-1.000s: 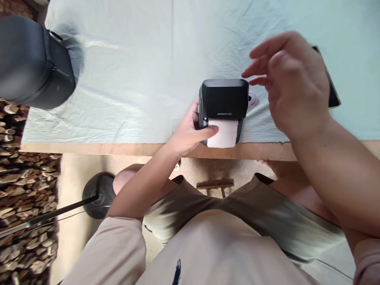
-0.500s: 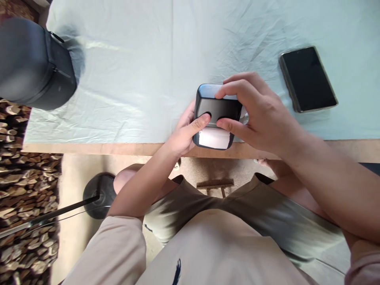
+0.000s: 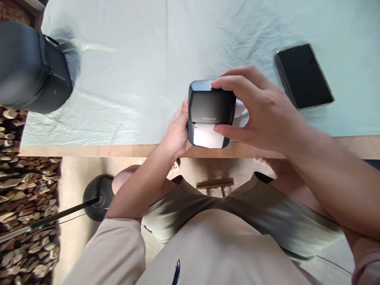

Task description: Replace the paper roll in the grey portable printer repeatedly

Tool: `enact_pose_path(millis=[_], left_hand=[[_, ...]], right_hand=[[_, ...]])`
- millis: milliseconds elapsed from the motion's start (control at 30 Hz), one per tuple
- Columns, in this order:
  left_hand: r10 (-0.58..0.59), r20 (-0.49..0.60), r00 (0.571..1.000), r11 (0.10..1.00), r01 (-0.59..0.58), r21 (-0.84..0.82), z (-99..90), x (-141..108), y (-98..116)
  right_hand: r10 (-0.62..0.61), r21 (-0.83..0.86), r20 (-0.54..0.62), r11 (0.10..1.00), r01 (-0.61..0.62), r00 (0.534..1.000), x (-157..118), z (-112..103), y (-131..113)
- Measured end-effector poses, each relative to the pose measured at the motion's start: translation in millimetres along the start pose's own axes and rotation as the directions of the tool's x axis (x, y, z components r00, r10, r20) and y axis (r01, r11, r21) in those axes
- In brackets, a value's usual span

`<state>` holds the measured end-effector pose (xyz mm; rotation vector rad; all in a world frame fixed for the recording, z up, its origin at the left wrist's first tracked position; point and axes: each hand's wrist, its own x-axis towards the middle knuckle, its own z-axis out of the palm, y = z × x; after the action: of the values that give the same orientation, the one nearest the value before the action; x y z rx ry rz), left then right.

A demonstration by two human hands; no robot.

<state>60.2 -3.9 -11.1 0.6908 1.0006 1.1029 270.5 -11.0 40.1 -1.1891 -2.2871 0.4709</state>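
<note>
A small black label printer (image 3: 212, 106) with a glossy bluish top edge is held up over the table's front edge. White label paper (image 3: 204, 135) shows in its lower front. My left hand (image 3: 177, 132) grips the printer's left side, its thumb up along that side and the other fingers hidden behind. My right hand (image 3: 255, 107) clasps it from the right: a fingertip rests on the top edge, the thumb tip lies on the paper. Something white (image 3: 239, 109), partly covered, shows between the printer and my right palm; its kind is unclear.
A smartphone (image 3: 305, 75) with a dark screen lies on the pale cloth (image 3: 133, 71) to the right. On the far left stands a dark zipped case (image 3: 32, 67). Below are stacked firewood (image 3: 26, 190) and a round black stand base (image 3: 96, 198).
My left thumb has moved off the printer's front to its left side. My right thumb has slid down from the cover onto the paper. The printer has shifted slightly left.
</note>
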Motion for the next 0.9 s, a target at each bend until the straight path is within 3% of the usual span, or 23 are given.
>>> enact_pose_path(millis=[100, 200, 300, 367, 500, 567, 633, 700, 900], left_hand=[[-0.059, 0.017, 0.998, 0.998, 0.059, -0.019, -1.5, 0.5, 0.5], [-0.068, 0.095, 0.993, 0.996, 0.073, -0.047, -4.2, 0.6, 0.2], [-0.072, 0.232, 0.970, 0.997, 0.078, -0.020, -9.3, 0.7, -1.8], [-0.078, 0.274, 0.958, 0.996, 0.084, -0.011, -12.6, 0.7, -3.0], [-0.077, 0.267, 0.961, 0.994, 0.094, -0.050, -13.3, -1.1, -3.0], [-0.097, 0.248, 0.964, 0.993, 0.109, -0.039, -11.0, -3.0, -1.9], [-0.105, 0.239, 0.965, 0.994, 0.111, -0.010, -8.7, -5.0, -0.7], [-0.093, 0.258, 0.962, 0.996, 0.090, 0.024, -7.4, -6.5, -0.2], [-0.063, 0.319, 0.946, 0.997, 0.045, 0.063, -7.6, -7.2, -0.6]], right_hand=[[-0.005, -0.050, -0.045, 0.999, 0.003, 0.999, 2.8, -5.0, -7.2], [0.048, -0.143, -0.243, 0.986, -0.085, 0.969, 5.3, -8.2, -15.2], [0.109, -0.077, -0.437, 0.984, -0.158, 0.893, 5.3, -8.2, -19.8], [0.119, 0.013, -0.456, 0.992, -0.127, 0.882, 4.8, -8.1, -20.1], [0.010, -0.005, -0.372, 1.000, -0.012, 0.928, 5.0, -8.7, -15.2], [-0.005, -0.144, -0.239, 0.989, -0.030, 0.971, 5.8, -7.5, -11.6], [0.079, -0.306, -0.074, 0.947, -0.098, 0.994, 7.0, -4.6, -9.2], [0.192, -0.412, 0.031, 0.897, -0.162, 0.981, 9.3, -1.0, -9.7], [0.422, -0.426, 0.101, 0.837, -0.344, 0.901, 17.0, -7.3, -30.7]])
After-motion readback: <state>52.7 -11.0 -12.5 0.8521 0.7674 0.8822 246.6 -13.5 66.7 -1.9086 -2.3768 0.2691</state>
